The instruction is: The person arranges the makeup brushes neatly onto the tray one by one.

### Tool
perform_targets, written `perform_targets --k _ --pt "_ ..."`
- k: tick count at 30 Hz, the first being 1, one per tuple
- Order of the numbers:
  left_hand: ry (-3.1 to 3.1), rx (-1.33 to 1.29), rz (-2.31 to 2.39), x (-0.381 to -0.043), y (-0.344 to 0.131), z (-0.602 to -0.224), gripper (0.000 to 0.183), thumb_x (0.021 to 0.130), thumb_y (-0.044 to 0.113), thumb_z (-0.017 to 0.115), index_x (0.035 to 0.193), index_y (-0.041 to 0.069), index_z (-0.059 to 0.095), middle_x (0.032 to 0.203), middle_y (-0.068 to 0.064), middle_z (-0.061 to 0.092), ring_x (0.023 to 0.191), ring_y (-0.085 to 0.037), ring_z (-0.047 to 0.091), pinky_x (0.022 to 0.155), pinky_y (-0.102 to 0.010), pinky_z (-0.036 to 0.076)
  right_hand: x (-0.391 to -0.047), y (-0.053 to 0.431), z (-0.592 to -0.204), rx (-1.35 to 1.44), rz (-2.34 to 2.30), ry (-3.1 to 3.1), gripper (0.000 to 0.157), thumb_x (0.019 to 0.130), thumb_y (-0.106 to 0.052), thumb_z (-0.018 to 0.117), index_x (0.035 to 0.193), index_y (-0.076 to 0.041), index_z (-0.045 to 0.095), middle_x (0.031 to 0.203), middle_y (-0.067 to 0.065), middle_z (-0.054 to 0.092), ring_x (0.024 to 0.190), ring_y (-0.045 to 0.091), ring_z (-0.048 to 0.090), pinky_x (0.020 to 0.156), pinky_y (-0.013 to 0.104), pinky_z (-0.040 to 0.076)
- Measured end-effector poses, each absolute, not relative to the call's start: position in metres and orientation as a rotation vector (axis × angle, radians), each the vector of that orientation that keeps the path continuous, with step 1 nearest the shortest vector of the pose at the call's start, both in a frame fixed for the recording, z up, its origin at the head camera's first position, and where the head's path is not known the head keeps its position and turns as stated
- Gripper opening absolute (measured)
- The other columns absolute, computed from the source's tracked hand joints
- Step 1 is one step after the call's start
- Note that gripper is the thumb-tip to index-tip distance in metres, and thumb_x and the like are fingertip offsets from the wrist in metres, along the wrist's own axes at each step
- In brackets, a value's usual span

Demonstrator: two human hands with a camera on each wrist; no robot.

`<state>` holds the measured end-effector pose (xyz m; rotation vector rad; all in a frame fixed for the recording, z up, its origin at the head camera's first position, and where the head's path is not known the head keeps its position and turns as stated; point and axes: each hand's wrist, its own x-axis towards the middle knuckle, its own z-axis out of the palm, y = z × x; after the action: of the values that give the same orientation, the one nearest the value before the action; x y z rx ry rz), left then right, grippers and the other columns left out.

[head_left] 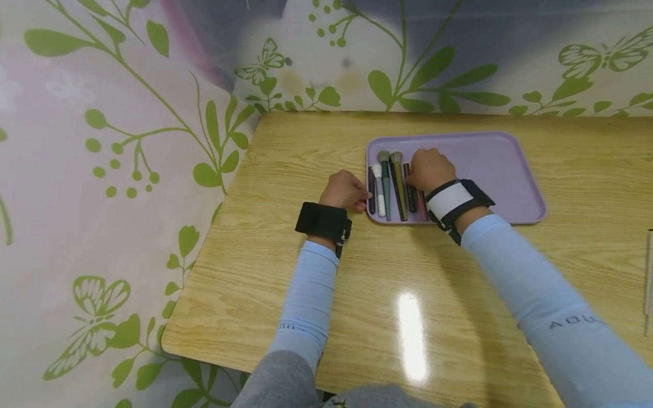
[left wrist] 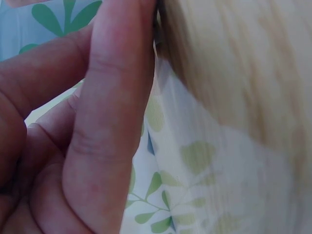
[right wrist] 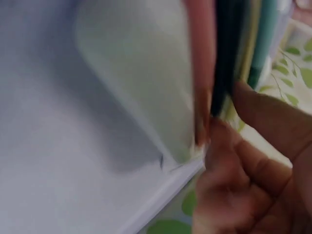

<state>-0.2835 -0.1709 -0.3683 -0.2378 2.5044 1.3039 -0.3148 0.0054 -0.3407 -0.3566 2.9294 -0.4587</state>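
Slender multicoloured brushes (head_left: pixel 400 187) in a purple rectangular tray (head_left: pixel 502 175).
Head view: left hand (head_left: pixel 344 191) bends to the tray's left edge, grip unclear; right hand (head_left: pixel 431 169) arches over the brushes. Right wrist: thumb and finger pinch a slim dark handle (right wrist: pixel 228 53).

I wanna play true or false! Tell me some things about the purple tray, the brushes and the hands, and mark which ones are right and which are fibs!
1. The right hand is beside the brushes. True.
2. The brushes lie at the right end of the tray. False: they lie at the left end of the tray.
3. The left hand is at the tray's left edge. True.
4. The left wrist is bare. False: it wears a black band.
5. The table has a wood-grain top. True.
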Motion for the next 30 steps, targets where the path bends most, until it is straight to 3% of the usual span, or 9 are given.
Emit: perform_targets --k 5,15,21,30 --pt "2.502 -0.240 1.319 -0.283 -0.168 -0.372 0.013 0.074 0.009 0.065 0.085 0.002 0.064 0.069 -0.012 0.064 0.052 -0.015 0.061 0.049 -0.023 0.052 -0.311 -0.001 -0.348 -0.273 -0.386 2.975 0.024 0.071 -0.023 0.064 0.063 -0.003 0.053 0.069 0.014 0.058 0.060 0.025 0.055 0.041 0.031 0.041" --pt "2.554 -0.226 1.266 -0.282 -0.169 -0.369 0.012 0.074 0.012 0.065 0.083 0.004 0.065 0.064 -0.009 0.064 0.049 -0.012 0.059 0.048 -0.023 0.052 -0.304 0.001 -0.339 -0.256 -0.466 2.896 0.026 0.072 -0.025 0.063 0.064 -0.002 0.055 0.067 0.012 0.055 0.057 0.021 0.050 0.041 0.027 0.040" --pt "2.571 -0.194 1.271 -0.284 -0.171 -0.366 0.010 0.074 0.012 0.064 0.080 0.005 0.066 0.063 -0.009 0.064 0.050 -0.013 0.059 0.048 -0.021 0.051 -0.304 0.020 -0.323 -0.205 -0.403 2.960 0.025 0.076 -0.022 0.058 0.066 0.000 0.056 0.073 0.018 0.057 0.058 0.024 0.050 0.042 0.032 0.041" --pt "2.534 -0.246 1.284 -0.281 -0.170 -0.364 0.012 0.074 0.011 0.065 0.083 0.003 0.065 0.067 -0.010 0.064 0.052 -0.014 0.061 0.050 -0.023 0.052 -0.304 0.024 -0.336 -0.249 -0.421 2.806 0.024 0.073 -0.020 0.060 0.074 0.004 0.057 0.050 0.005 0.050 0.045 0.017 0.050 0.045 0.025 0.041"
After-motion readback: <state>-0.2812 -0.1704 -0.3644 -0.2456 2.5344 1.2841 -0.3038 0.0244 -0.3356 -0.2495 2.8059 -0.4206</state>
